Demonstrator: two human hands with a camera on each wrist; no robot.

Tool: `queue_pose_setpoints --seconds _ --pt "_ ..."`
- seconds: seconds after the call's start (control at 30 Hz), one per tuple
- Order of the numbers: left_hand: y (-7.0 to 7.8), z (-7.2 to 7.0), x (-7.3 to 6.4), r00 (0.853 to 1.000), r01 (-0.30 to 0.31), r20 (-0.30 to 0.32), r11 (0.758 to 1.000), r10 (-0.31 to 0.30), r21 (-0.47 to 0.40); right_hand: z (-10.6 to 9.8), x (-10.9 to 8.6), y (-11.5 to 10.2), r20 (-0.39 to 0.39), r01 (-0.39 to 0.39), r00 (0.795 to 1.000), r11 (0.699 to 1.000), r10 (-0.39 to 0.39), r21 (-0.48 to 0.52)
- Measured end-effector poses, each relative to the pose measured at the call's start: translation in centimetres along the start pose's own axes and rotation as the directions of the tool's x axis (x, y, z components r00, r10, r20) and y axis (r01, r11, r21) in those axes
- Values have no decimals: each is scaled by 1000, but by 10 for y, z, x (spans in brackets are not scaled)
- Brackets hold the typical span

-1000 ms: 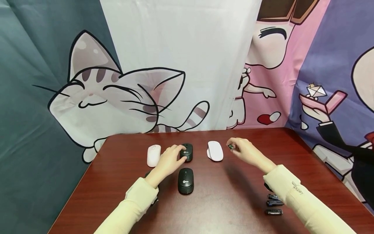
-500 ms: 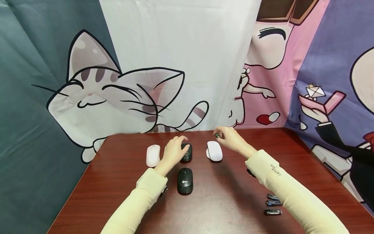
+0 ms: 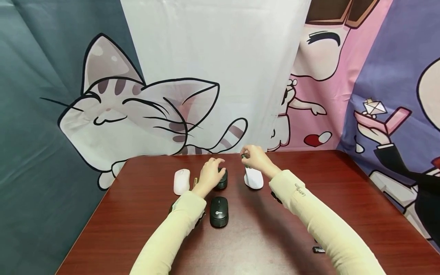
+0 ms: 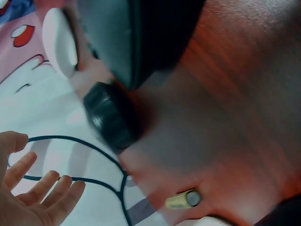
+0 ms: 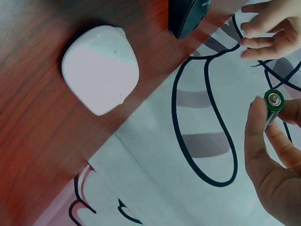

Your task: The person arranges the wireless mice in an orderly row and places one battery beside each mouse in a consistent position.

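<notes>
My right hand [image 3: 256, 158] pinches a small green battery [image 5: 273, 101] between thumb and fingers, its metal end facing the right wrist camera. Hand and battery are raised above the far end of the right white mouse [image 3: 253, 179]. My left hand [image 3: 208, 175] hovers by the far black mouse [image 3: 222, 180], partly covering it in the head view. Its fingers look loosely spread and hold nothing in the left wrist view. Between the left white mouse [image 3: 181, 181] and this hand, a gold-coloured battery [image 4: 183, 199] is on the table.
A second black mouse [image 3: 219, 212] sits nearer on the brown table [image 3: 261, 244]. At the right, a dark battery [image 3: 318, 249] shows beside the right sleeve, which hides others. A printed cloth [image 3: 220, 57] hangs behind the table's far edge.
My right hand has moved left with the battery, from beside the right white mouse to above its far end. My left hand has lifted off the far black mouse and shifted slightly right.
</notes>
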State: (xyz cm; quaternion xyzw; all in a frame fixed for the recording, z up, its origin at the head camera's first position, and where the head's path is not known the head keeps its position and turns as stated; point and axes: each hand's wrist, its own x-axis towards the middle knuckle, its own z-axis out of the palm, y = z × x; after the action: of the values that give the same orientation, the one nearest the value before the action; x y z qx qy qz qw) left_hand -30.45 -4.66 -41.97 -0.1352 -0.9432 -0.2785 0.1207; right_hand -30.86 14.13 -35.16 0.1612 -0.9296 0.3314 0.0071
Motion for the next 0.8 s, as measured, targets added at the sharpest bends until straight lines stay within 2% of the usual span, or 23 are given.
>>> queue_pose_setpoints --seconds 0.17,0.23,0.3,0.47,0.53,0.63,0.7,0.8 --pt "-5 12 3 1000 30 -7 999 -30 -27 9 10 1 23 -52 998 999 52 7" --pt "-6 16 5 998 51 23 998 -51 -26 13 13 3 29 -70 997 998 70 0" --pt "-7 20 8 995 64 82 998 -64 -8 17 16 5 35 -85 996 996 85 -4" --pt "-8 28 16 967 57 244 993 -80 102 26 20 7 51 -125 991 992 126 -10" --pt "-7 29 17 952 89 279 986 -126 140 29 21 4 49 -140 989 990 140 -12" --pt "-5 31 19 936 149 289 971 -199 188 34 23 2 36 -154 987 988 154 -9" --pt "-2 31 19 929 182 290 965 -232 189 37 24 1 30 -158 987 987 158 -8" --pt "2 30 21 927 196 287 965 -240 176 43 27 2 32 -189 981 982 189 12"
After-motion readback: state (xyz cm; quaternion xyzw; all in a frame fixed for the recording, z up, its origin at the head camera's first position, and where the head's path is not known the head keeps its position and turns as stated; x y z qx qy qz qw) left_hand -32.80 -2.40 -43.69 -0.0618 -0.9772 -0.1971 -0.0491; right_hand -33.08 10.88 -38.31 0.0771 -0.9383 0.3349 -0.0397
